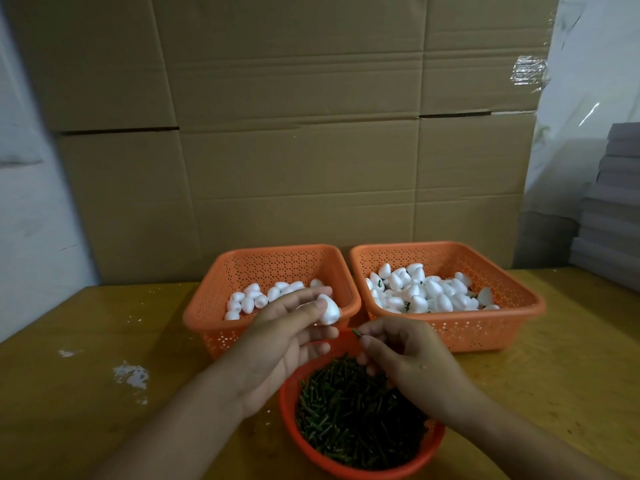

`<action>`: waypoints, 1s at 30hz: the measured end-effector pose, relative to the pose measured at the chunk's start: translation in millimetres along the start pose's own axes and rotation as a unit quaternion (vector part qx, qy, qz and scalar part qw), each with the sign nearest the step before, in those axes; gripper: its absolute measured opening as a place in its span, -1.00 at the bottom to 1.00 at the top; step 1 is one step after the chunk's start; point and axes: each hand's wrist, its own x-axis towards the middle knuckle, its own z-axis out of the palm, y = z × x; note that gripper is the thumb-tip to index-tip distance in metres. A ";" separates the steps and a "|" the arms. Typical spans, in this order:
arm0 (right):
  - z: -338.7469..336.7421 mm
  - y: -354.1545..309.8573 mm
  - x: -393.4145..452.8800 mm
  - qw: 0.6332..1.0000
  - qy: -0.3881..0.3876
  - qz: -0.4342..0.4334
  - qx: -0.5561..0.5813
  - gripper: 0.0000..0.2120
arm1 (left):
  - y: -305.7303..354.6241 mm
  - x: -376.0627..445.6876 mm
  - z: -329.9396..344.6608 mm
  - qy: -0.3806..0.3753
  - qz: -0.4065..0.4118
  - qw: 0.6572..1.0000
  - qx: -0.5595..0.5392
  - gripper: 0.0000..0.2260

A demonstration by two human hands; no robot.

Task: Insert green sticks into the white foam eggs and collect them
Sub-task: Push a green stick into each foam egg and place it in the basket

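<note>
My left hand (287,334) holds a white foam egg (329,310) between thumb and fingertips, over the front edge of the left orange basket (207,306). My right hand (408,358) pinches a short green stick (356,333), its tip a little below and to the right of the egg. Both hands hover above a round red bowl (287,407) full of green sticks (356,417). Plain white eggs (249,299) lie in the left basket. In the right orange basket (512,306) is a heap of eggs (426,292), with green sticks showing on some.
The baskets and bowl stand on a yellow wooden table (86,393) with white foam crumbs (131,375) at the left. A wall of cardboard boxes (294,133) rises right behind the baskets. Grey stacked boards (613,209) stand at the far right.
</note>
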 end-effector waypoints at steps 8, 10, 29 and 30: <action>-6.1 -2.4 1.5 0.998 -0.026 0.028 0.043 -0.88 | 0.8 2.0 -6.9 -0.021 -0.004 1.000 -0.007 -0.71; -5.6 -1.6 1.4 0.999 -0.025 0.020 0.034 -0.88 | 0.3 2.4 -7.2 -0.030 -0.005 1.000 -0.003 -0.73; -2.3 -6.8 -0.2 0.998 -0.003 0.018 0.060 -0.90 | -0.8 5.5 -10.0 -0.036 -0.034 0.996 -0.070 -0.70; -2.2 -8.1 -0.5 0.996 -0.007 0.033 0.084 -0.91 | -1.1 5.5 -10.2 -0.036 -0.037 0.996 -0.076 -0.71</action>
